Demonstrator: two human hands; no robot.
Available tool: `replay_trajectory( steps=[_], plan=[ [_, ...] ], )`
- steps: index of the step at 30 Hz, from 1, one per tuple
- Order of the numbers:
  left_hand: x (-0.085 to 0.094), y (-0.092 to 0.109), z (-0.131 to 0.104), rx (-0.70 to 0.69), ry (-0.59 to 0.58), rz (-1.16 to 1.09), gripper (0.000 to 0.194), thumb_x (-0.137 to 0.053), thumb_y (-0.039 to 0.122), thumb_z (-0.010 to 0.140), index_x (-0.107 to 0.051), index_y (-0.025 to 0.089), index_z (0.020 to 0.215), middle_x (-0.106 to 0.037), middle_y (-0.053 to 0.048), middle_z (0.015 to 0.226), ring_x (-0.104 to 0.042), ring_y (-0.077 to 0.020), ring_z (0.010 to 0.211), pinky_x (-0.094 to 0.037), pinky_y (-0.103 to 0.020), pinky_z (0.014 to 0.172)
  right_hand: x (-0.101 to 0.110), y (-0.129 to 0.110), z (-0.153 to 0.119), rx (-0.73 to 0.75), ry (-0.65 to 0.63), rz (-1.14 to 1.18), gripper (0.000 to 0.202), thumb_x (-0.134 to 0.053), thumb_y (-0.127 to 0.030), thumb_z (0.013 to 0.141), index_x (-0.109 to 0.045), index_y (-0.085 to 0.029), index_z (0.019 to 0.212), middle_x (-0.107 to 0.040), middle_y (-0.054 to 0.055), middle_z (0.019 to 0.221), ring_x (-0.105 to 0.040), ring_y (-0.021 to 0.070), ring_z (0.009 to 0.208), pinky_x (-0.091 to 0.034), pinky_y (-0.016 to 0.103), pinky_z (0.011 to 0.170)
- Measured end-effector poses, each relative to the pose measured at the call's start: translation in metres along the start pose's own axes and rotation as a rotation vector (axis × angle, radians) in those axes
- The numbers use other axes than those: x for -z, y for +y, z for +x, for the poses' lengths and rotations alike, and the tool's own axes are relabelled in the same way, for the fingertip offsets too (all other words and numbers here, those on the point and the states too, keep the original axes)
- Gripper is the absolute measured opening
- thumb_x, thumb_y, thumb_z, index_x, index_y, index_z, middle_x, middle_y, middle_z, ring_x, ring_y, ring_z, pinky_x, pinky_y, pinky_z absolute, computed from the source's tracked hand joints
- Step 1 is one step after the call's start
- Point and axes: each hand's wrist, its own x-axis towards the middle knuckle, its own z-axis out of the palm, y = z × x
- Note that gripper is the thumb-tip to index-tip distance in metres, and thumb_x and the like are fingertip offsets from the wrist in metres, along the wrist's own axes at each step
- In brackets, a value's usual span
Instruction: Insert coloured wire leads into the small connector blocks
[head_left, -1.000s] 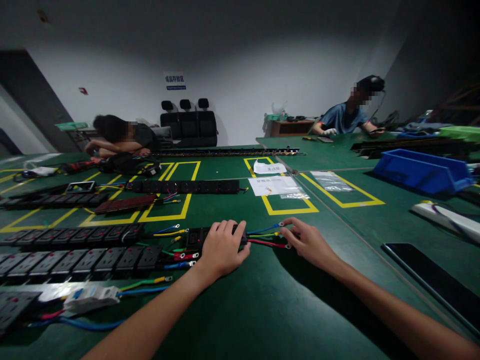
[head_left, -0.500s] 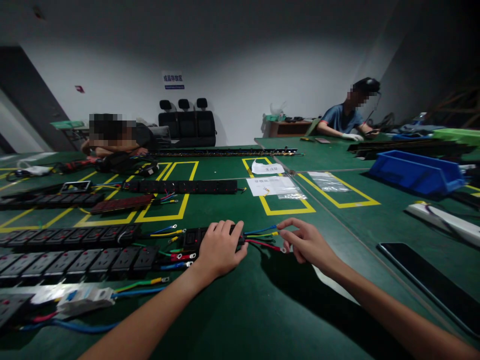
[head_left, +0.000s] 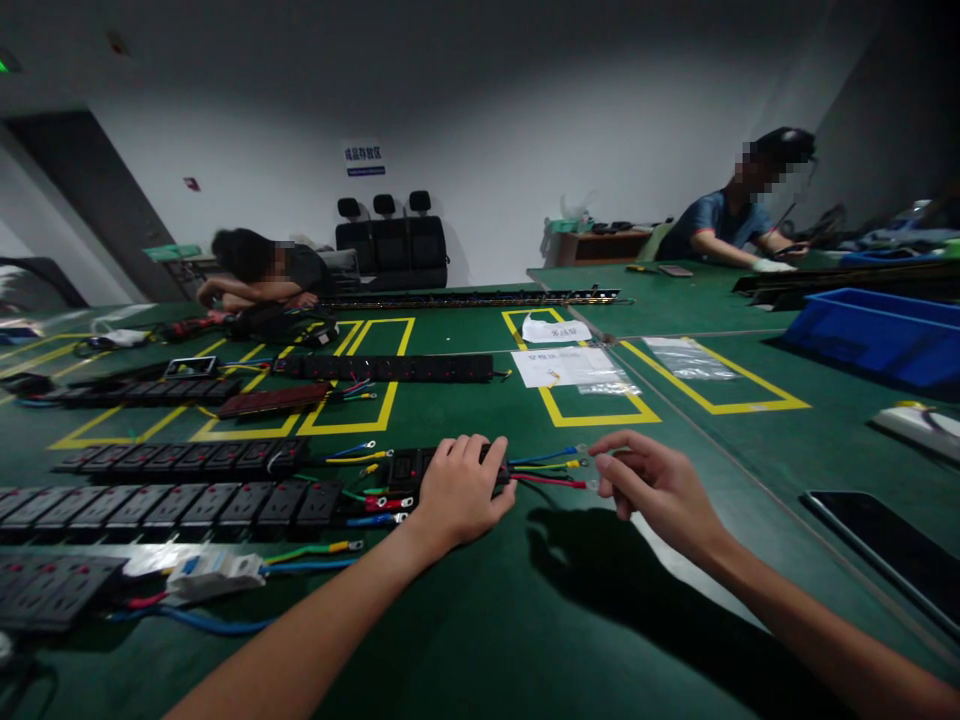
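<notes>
My left hand (head_left: 463, 490) rests over a short black socket strip (head_left: 403, 472), with its fingers across the top and its thumb along the near side. Blue, yellow-green, black and red wires (head_left: 547, 466) run out of the strip's right end and finish in ring terminals. Close by those terminals is my right hand (head_left: 652, 490), its fingers loosely bent and apart; I see nothing held in it. Left of my left hand lie longer black socket strips (head_left: 169, 510) whose wire ends also carry ring terminals. A white breaker (head_left: 217, 572) sits nearer to me.
A dark phone (head_left: 885, 550) and a blue bin (head_left: 877, 340) are on the right of the green table. Papers (head_left: 559, 367) and plastic bags (head_left: 690, 360) lie ahead. One person (head_left: 259, 265) leans on the table at far left; another (head_left: 724, 225) sits at far right.
The view has turned slightly left, so everything appears shifted right. My left hand stays on the socket strip, and my right hand is still beside the wire ends.
</notes>
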Motion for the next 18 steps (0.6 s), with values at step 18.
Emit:
replay_trajectory(
  steps=[18],
  plan=[
    [0.0, 0.0, 0.0, -0.004, -0.003, -0.015, 0.055, -0.052, 0.048, 0.097, -0.055, 0.016, 0.142, -0.065, -0.013, 0.121, -0.059, -0.0297, 0.11, -0.046, -0.045, 0.096, 0.01, 0.034, 0.019, 0.262, -0.167, -0.937, 0.017, -0.052, -0.038, 0.094, -0.057, -0.024, 0.086, -0.066, 0.002, 0.079, -0.06, 0.0174, 0.065, -0.036, 0.028, 0.058]
  ],
)
